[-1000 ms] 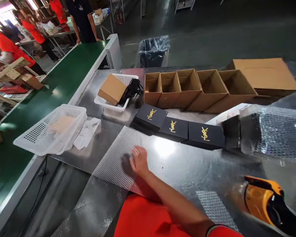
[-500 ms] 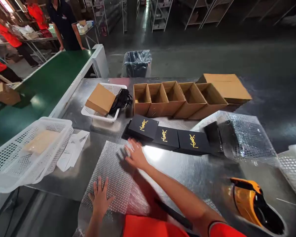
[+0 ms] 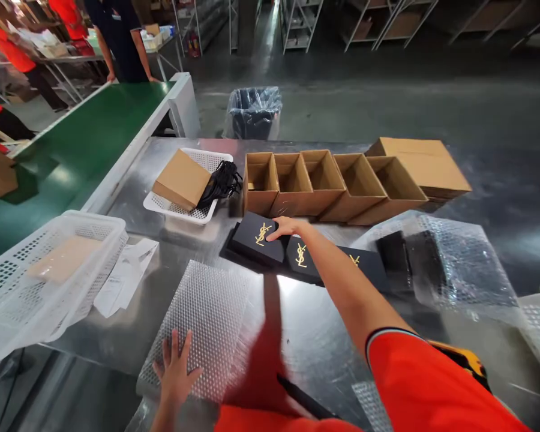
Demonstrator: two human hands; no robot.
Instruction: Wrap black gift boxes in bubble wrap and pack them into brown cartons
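My left hand (image 3: 176, 372) lies flat with fingers spread on a sheet of bubble wrap (image 3: 211, 306), near the table's front edge. My right hand (image 3: 284, 228) reaches out to the leftmost black box (image 3: 251, 235), which bears a gold logo. Its thumb rests on the lid and the other fingers curl over the box's far right edge, partly hidden. Beneath that box sits another black piece (image 3: 227, 247). A second black box (image 3: 300, 259) and a third black box (image 3: 366, 267) stand to the right, partly covered by my forearm.
Several open cartons (image 3: 292, 201) line the back, with flat cardboard (image 3: 425, 157) beside them. Bubble-wrapped black boxes (image 3: 432, 258) lie right. A small white basket (image 3: 164, 207), a larger white basket (image 3: 90, 297) and white papers (image 3: 123, 279) are left, near a green conveyor (image 3: 103, 129). A person (image 3: 121, 39) stands beyond.
My right hand has moved from above the bubble wrap up and right onto the leftmost black box. My left hand stays flat on the bubble wrap.
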